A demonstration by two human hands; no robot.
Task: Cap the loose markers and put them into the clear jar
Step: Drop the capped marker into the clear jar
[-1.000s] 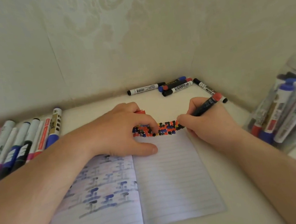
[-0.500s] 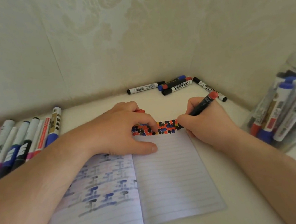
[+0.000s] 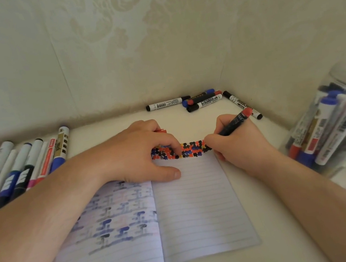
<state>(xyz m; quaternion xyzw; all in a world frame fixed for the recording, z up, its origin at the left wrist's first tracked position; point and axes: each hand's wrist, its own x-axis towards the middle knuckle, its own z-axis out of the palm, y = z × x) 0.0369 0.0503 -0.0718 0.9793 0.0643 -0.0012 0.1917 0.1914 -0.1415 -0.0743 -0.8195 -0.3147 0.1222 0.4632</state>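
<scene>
My right hand (image 3: pixel 239 146) grips a black marker with a red end (image 3: pixel 234 124), its tip down on the band of coloured dots (image 3: pixel 192 149) along the notebook's top edge. My left hand (image 3: pixel 139 152) rests on the notebook with curled fingers, and a red cap (image 3: pixel 160 130) peeks out behind them, mostly hidden. The clear jar (image 3: pixel 342 121) leans at the far right with several capped markers inside. Several loose markers (image 3: pixel 202 100) lie in the back corner. A row of markers (image 3: pixel 21 166) lies at the left.
An open lined notebook (image 3: pixel 196 211) lies in the middle of the white table, its left page showing bled-through ink. Patterned walls close off the back and right side. The table's front edge runs just below the notebook.
The marker's red end has tipped slightly to the left in my right hand. My left hand has stayed where it was.
</scene>
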